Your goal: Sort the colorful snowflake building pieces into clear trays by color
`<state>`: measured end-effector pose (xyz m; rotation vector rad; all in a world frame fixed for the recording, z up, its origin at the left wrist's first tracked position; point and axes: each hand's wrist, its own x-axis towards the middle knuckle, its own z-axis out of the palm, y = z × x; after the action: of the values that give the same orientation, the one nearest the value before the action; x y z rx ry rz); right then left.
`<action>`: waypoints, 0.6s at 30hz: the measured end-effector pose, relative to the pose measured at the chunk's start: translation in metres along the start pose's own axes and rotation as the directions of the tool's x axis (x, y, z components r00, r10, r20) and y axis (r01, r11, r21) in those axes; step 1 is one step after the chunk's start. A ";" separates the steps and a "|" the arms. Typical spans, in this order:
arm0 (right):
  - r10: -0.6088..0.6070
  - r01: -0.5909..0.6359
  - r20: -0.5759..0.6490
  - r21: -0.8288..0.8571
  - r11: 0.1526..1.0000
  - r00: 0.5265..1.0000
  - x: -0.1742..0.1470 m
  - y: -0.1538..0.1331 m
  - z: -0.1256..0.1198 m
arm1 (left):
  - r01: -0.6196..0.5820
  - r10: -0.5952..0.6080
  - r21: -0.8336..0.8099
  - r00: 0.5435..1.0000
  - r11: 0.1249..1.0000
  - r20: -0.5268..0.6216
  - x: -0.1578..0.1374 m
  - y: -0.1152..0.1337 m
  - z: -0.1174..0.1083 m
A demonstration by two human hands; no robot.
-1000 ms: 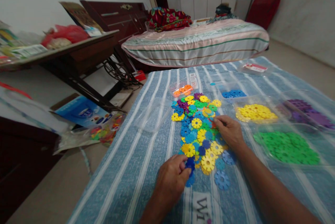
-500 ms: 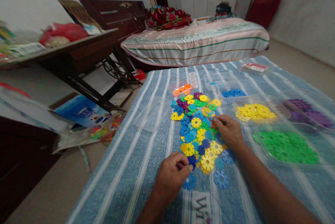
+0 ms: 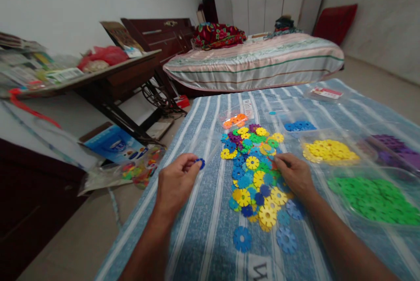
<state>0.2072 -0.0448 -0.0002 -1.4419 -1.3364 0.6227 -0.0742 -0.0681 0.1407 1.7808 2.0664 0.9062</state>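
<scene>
Between the thumb and fingers of my left hand [image 3: 179, 178] is a dark blue snowflake disc [image 3: 200, 163], a notched plastic building piece. That hand hovers at the near edge of a clear plastic box [image 3: 206, 143], left of the pile. The pile of mixed snowflake discs [image 3: 252, 163] spreads over the cloth in yellow, blue, green and purple. At its right side my right hand [image 3: 293, 173] has thumb and fingers closed, fingertips at a reddish spot among the discs. What they hold, if anything, is hidden.
Clear boxes hold sorted discs: orange discs [image 3: 235, 121], blue discs [image 3: 299, 126], yellow discs [image 3: 330, 151], purple discs [image 3: 392, 149] and green discs [image 3: 374, 193]. A striped cloth [image 3: 190, 237] covers the table. Beyond stand a bed [image 3: 256, 64] and a sewing-machine table [image 3: 127, 68].
My left hand has lifted a dark blue disc off the pile's near left edge and carried it left to the clear box. My right hand has stayed at the pile. The view has shifted slightly.
</scene>
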 end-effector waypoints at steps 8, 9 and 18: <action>0.001 0.000 -0.024 0.013 1.000 1.000 0.001 0.000 0.001 | -0.214 0.062 0.446 0.942 0.869 0.330 0.065 -0.033 0.021; 0.000 0.000 -0.025 0.014 1.000 1.000 0.001 0.000 0.001 | -0.226 0.050 0.473 0.933 0.851 0.356 0.067 -0.035 0.024; -0.009 0.009 -0.014 -0.013 1.000 1.000 0.002 -0.001 0.000 | -0.284 0.172 0.378 0.938 0.881 0.302 0.047 -0.037 0.031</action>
<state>0.2072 -0.0434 0.0015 -1.4472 -1.3375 0.5985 -0.0955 -0.0165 0.1040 2.2603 2.0084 0.2556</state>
